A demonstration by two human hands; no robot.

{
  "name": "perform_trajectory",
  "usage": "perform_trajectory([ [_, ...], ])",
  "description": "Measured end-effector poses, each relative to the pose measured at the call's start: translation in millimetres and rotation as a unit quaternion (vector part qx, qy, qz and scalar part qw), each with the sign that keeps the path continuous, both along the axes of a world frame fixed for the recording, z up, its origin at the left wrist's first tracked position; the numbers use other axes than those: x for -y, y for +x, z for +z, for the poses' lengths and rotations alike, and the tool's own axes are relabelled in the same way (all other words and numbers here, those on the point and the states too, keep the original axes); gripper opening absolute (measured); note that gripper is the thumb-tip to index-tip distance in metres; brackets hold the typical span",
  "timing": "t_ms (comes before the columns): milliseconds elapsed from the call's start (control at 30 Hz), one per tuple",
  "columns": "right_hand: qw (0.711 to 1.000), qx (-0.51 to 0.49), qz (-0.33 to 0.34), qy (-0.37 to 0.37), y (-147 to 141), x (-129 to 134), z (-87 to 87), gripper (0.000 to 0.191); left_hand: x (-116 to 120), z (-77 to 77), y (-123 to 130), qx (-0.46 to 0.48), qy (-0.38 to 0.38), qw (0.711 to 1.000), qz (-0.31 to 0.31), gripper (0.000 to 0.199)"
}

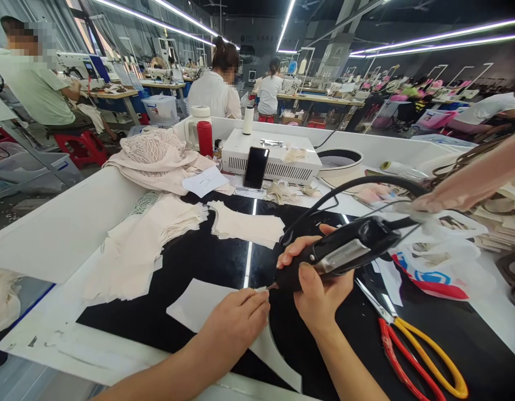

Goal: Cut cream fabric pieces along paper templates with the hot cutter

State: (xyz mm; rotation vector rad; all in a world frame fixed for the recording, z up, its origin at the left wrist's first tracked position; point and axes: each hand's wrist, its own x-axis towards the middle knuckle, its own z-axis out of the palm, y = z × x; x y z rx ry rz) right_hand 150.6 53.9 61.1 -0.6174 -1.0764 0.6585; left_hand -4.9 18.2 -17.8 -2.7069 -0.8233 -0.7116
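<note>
My right hand point(324, 289) is wrapped round a black corded hand tool point(344, 245) with a metal plate on its side. The tool's narrow tip points left and down, close to the fingertips of my left hand point(236, 323). Those fingers are pressed together at the edge of a white cut piece point(199, 303), a flat curved panel lying on the black board point(215, 351); my left hand covers its middle. Right of my right hand lie scissors point(393, 323) with one red and one yellow handle, blades slightly apart. A thick cable runs from the tool's rear end.
Cream fabric panels point(136, 245) are stacked at left; another small stack point(246, 223) lies ahead. Behind stand a phone point(256, 167), a white vented box point(269, 153) and a red bottle point(204, 139). Another person's arm point(478, 167) reaches in from the right above a plastic bag point(445, 259).
</note>
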Motion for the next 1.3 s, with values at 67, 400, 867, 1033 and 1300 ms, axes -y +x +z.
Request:
perform_trajectory([
  [67, 1.0, 0.0, -0.005, -0.01, 5, 5, 3.9, 0.049, -5, 5.1, -6, -0.006, -0.025, 1.0, 0.001, 0.022],
  [400, 1.0, -0.004, 0.002, -0.016, 25, 38, 7.2, 0.047, -17, 35.5, -42, 0.011, -0.048, 0.998, 0.043, 0.029],
  [867, 1.0, -0.004, 0.007, -0.024, 21, 43, 0.4, 0.047, 11, 24.8, -13, 0.01, -0.112, 0.99, -0.081, 0.025],
  [1033, 1.0, -0.007, 0.009, -0.024, 20, 42, -0.6, 0.049, 11, 23.1, -13, 0.018, -0.106, 0.992, -0.071, 0.025],
  [1300, 1.0, -0.011, 0.011, -0.018, 19, 44, -1.9, 0.049, 12, 22.2, -14, 0.025, -0.113, 0.991, -0.072, 0.025],
])
